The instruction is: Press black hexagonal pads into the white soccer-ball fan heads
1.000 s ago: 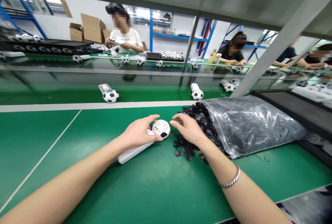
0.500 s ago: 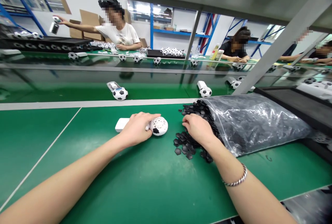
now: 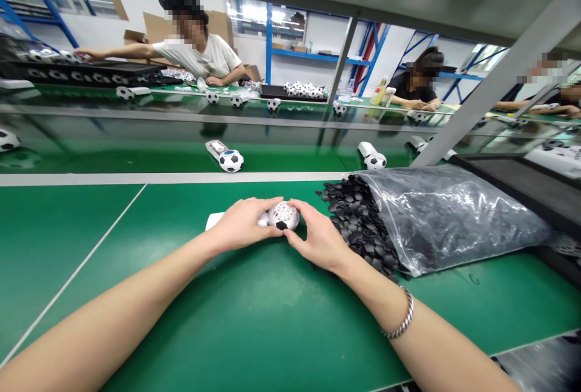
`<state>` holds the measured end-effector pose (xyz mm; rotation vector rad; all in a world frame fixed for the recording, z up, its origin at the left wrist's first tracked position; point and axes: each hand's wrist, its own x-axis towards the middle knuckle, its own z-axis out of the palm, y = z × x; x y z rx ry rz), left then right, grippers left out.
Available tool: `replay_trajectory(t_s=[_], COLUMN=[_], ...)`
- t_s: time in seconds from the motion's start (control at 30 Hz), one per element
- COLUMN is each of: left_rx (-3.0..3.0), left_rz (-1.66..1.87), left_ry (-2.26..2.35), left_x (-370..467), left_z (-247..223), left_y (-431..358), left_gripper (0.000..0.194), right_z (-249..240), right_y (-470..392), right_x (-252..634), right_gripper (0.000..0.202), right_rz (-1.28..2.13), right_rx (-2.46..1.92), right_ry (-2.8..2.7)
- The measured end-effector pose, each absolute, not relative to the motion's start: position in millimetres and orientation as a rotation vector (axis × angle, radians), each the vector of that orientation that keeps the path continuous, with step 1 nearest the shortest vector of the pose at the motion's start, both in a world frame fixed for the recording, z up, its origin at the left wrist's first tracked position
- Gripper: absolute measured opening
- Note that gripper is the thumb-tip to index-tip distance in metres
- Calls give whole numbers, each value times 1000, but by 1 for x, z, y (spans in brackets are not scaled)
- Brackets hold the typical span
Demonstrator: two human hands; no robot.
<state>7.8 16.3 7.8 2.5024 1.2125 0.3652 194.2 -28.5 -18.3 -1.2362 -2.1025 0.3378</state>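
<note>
A white device with a round soccer-ball-patterned head [image 3: 284, 216] lies on the green worktop, its pale handle pointing left. My left hand [image 3: 242, 222] is wrapped over the handle, with thumb and fingertips at the near side of the head. On the head's right side, the thumb and index finger of my right hand [image 3: 318, 238] press against it. One black pentagon shows on the front of its open white lattice. Whether a loose piece sits under my right fingertips, I cannot tell. Just right of that hand, black pentagon pieces [image 3: 358, 219] spill from a clear plastic bag [image 3: 458, 216].
Beyond a pale strip [image 3: 172, 178] runs a glossy green belt carrying similar devices, including one with an exposed handle [image 3: 224, 156] and a white one [image 3: 373, 156]. A slanted grey post [image 3: 472, 89] and a black tray [image 3: 499, 180] stand right. Co-workers sit across the line.
My right hand has moved left from the black pieces onto the ball head. My left hand stays on the device. Devices on the near belt have shifted right; another ball appears at the left edge.
</note>
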Motion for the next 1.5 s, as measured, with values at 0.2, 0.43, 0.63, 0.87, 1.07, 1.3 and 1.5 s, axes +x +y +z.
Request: replay_trajectory(t_s=[0.2, 0.43, 0.63, 0.87, 1.07, 1.3, 1.5], left_rx=[2503, 2496, 2528, 2534, 2526, 2505, 2510], left_rz=[423, 424, 506, 453, 460, 476, 561], left_ry=[1258, 1323, 1412, 1461, 1463, 1403, 1386], left_x=[11, 12, 22, 24, 23, 20, 20], left_z=[5, 5, 5, 6, 6, 5, 0], left_y=[12, 9, -4, -7, -7, -4, -3], left_gripper=[60, 63, 57, 59, 59, 58, 58], right_z=[-12, -18, -9, -8, -3, -4, -8], right_y=[-26, -13, -9, -12, -10, -11, -11], right_x=[193, 211, 235, 239, 246, 247, 243], right_gripper=[41, 24, 39, 25, 19, 17, 13], right_rz=[364, 304, -233, -299, -265, -255, -284], right_rx=[-1272, -1297, -1985, -2202, -2225, -2070, -2055], right_ry=[-2114, -2061, -2008, -2118, -2195, -2196, -2224])
